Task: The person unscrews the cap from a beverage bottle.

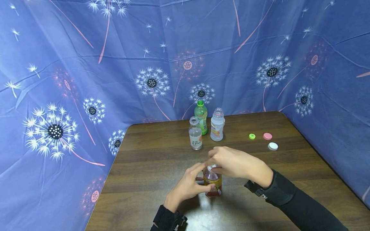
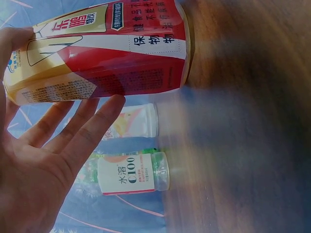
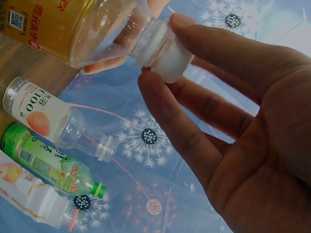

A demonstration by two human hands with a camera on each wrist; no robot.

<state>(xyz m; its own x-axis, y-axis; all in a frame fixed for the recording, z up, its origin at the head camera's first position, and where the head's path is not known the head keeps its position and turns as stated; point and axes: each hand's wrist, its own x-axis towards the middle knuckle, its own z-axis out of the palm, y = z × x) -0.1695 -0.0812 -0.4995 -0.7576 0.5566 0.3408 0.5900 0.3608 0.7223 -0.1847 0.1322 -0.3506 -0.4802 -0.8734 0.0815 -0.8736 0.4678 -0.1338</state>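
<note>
A bottle with a red and gold label [image 2: 126,58] and a clear upper part stands upright on the table near the front middle. My left hand [image 1: 187,184] grips its body from the left, thumb in front and the other fingers reaching around behind. Over its top, my right hand [image 1: 235,162] pinches the white cap [image 3: 174,60] between thumb and index finger. In the right wrist view the cap sits at the bottle's mouth; whether it is loose I cannot tell.
Behind stand three uncapped bottles: a clear one [image 1: 195,136], a green one [image 1: 201,117] and a whitish one [image 1: 217,126]. Three loose caps lie at the right: green [image 1: 252,136], pink [image 1: 267,136] and white [image 1: 273,146]. A blue cloth [image 1: 121,89] hangs behind the wooden table [image 1: 150,166].
</note>
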